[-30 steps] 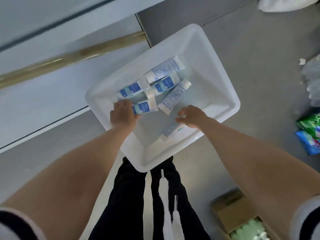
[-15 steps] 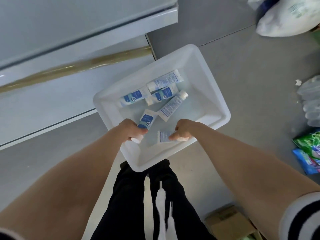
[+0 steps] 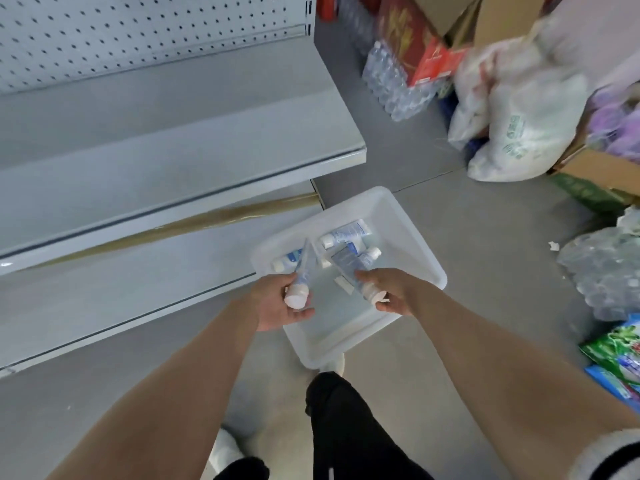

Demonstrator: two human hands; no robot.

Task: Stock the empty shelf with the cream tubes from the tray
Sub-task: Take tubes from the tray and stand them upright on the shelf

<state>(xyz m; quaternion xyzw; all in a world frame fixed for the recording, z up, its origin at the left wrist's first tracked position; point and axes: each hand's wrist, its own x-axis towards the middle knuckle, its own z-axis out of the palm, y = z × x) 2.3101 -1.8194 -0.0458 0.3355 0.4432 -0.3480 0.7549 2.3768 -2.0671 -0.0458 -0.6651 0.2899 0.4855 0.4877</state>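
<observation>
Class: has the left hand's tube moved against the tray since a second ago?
Yes. The left hand has lifted its tube off the tray floor, towards the camera.

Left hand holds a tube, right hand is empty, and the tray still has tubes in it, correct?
Not quite. The right hand is not empty: it grips a second tube, as the head view shows. The left hand does hold a tube, and the tray still has tubes in it.
</observation>
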